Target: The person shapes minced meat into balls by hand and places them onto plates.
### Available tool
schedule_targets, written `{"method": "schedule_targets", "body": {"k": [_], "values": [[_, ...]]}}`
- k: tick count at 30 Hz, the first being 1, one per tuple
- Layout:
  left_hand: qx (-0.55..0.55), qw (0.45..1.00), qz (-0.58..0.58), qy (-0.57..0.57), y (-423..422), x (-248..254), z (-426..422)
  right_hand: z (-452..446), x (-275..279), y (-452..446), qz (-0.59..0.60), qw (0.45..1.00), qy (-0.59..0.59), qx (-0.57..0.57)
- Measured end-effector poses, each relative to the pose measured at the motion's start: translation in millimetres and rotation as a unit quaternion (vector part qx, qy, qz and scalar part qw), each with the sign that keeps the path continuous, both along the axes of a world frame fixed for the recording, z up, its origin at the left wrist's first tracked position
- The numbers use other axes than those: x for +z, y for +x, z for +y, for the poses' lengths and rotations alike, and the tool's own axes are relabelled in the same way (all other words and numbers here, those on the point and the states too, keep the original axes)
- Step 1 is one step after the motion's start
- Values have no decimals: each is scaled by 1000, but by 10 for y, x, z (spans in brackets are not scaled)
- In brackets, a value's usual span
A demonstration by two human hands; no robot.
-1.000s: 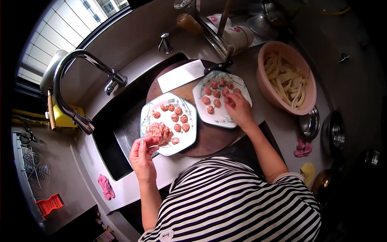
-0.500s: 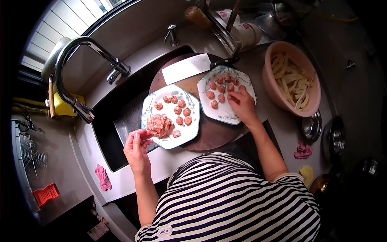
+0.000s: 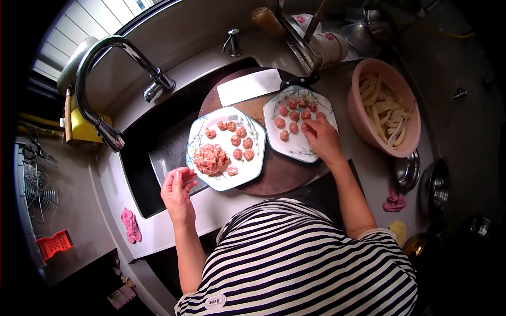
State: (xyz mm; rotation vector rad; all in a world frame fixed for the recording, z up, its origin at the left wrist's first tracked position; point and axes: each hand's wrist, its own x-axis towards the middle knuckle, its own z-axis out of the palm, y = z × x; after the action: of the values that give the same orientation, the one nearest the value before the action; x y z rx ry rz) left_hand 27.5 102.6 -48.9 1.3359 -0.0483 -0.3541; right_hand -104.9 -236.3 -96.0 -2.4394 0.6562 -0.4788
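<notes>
I had the right hand [image 3: 322, 138] reaching in over the right plate [image 3: 284, 148], the forearm slanting forward and inward from the striped sleeve, back of the hand up and wrist slightly bent. Its fingers curled down and inward at the near edge of the meatballs [image 3: 294, 127], which lay in loose rows just beyond and to the left of that grip. The thumb and fingertips were bunched close, but from my view I could not tell whether they were clamped on a ball.

The left hand [image 3: 178, 195] I had upright on its raised forearm, wrist fairly straight, fingers half bent and loosely fanned with the thumb a little apart from them; I saw nothing in that grip. Its fingertips hung by the near rim of the left plate [image 3: 247, 171]. Just past them sat the mound of minced meat [image 3: 211, 159], with a small lump [image 3: 233, 171] to its right and finished balls [image 3: 241, 131] farther off.

Beyond both grips, the cleaver [image 3: 249, 87] lay flat on the round board [image 3: 282, 176]. The pink basin [image 3: 363, 126] of pale strips stood on the counter [image 3: 158, 231], right of the right grip.
</notes>
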Motion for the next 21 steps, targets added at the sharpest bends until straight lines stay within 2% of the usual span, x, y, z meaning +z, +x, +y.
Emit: {"method": "schedule_targets", "body": {"k": [6,7,9,11,13,15,18,19,21], "values": [[19,998,-21,56,-1,-38,-15,25,103,6,-15,1000,-20,-6],[27,996,-32,75,2,-56,-18,48,110,20,-51,997,-56,-3],[8,988,-89,127,15,-159,-11,218,364,60,-75,997,24,15],[-10,911,-285,298,-28,-95,-90,426,497,142,-86,986,129,65],[-37,856,-370,360,-53,-160,-144,667,572,262,-87,976,127,156],[-52,857,-367,359,-84,-173,-226,904,579,410,-62,958,126,249],[-48,854,-377,357,-35,-342,-234,1178,416,717,-81,941,109,309],[-46,857,-376,350,-15,-392,-230,1250,434,809,-36,939,133,315],[-35,843,-392,367,-4,-431,-230,1364,328,981,-57,936,97,334]]}}
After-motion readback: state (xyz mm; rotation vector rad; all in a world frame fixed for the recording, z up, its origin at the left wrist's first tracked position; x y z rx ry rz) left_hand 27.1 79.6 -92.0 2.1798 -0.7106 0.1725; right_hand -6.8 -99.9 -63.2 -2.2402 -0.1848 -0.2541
